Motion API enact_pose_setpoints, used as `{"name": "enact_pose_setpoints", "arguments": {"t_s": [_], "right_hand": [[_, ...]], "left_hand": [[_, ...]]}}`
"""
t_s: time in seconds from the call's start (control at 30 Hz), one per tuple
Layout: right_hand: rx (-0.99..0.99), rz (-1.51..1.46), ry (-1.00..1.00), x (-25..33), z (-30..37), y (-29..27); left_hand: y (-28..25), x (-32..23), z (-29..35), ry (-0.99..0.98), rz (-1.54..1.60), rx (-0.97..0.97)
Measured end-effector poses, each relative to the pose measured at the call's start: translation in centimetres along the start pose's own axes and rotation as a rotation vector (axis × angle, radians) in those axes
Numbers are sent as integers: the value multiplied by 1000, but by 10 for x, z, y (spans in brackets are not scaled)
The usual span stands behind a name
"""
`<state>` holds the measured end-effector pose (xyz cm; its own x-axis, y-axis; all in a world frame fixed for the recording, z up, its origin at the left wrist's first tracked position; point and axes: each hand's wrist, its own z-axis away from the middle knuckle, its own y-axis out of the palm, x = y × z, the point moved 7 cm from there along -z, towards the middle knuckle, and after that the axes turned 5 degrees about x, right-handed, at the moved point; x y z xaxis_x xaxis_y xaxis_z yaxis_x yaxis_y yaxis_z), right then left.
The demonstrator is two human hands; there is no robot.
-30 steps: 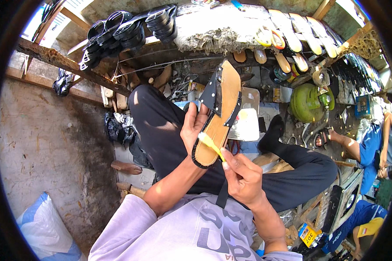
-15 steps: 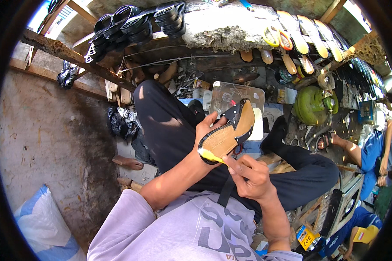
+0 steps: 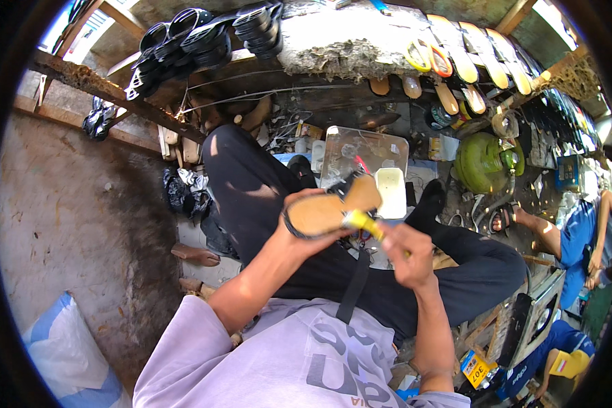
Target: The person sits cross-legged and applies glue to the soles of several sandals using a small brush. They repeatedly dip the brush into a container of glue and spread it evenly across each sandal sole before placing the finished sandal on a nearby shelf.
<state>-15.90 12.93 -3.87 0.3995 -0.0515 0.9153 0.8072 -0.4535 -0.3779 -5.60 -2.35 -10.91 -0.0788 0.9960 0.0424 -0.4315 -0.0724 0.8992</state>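
My left hand holds a sandal from below and its left side. Its tan insole faces up, with a black rim around it and a black strap piece at the far end. My right hand is closed around a yellow brush. The brush's pale tip lies over the sandal's right edge, near the middle of the insole; motion blur hides whether they touch. Below the sandal, a black band runs down over my lap.
Beyond my hands stand a clear plastic box and a pale tray. A green gas cylinder is at the right. Sandals and soles line the far shelf. Another person's leg shows at the right edge.
The brush has moved from the sandal's near heel end to its right edge. My left hand has turned and shifted the sandal left; my right hand has moved slightly right and away from me.
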Motion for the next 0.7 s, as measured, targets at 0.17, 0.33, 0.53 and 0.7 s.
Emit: {"name": "enact_pose_setpoints", "arguments": {"t_s": [0.17,0.33,0.53,0.7], "right_hand": [[-145,634,414,-89,-2,-12],[67,871,487,-124,-12,13],[-117,745,429,-122,19,-7],[-37,-219,663,-126,24,-3]], "left_hand": [[12,-39,24,501,-672,-87],[39,-58,53,899,-1237,-226],[59,-90,77,1162,-1398,-54],[46,-92,49,824,-1077,-27]]}}
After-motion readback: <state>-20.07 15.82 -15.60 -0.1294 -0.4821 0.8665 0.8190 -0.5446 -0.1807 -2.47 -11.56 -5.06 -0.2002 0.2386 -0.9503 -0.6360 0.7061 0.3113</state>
